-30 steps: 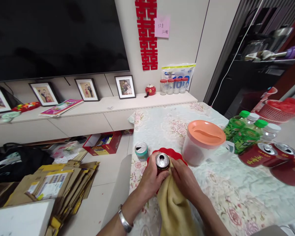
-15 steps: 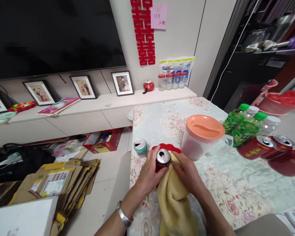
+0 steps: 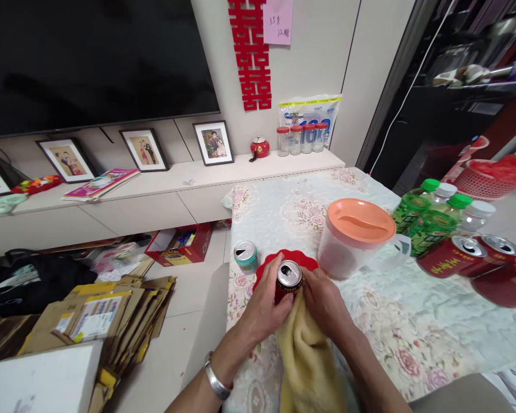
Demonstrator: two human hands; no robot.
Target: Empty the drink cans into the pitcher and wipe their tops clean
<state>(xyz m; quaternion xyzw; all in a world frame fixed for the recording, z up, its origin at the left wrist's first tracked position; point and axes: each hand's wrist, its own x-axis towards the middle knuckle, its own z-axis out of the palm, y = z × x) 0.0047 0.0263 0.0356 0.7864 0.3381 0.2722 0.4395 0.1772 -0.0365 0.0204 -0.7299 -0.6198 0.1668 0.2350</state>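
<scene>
An opened dark red drink can [image 3: 289, 276] stands upright in my left hand [image 3: 264, 304], whose fingers wrap round its left side. My right hand [image 3: 329, 304] grips a yellow cloth [image 3: 307, 355] and presses it against the can's right side. The cloth hangs down toward me over the table edge. Beneath the can lies a red scalloped plate or mat [image 3: 264, 268], mostly covered by my hands. Just left of it stands a small opened teal can [image 3: 246, 257]. A clear plastic jug with an orange lid [image 3: 360, 221] is close beyond my right hand.
On the right of the flowered tablecloth [image 3: 279, 212] stand several green-labelled bottles [image 3: 441, 223] and three red cans [image 3: 451, 257]. A low cabinet [image 3: 155, 195] with picture frames runs along the wall. Flattened cardboard [image 3: 112, 315] and a white box [image 3: 43, 378] are at the lower left.
The cloth's upper end has slipped from the can's rim to lower on its right side, along with my right hand. The can has shifted slightly right.
</scene>
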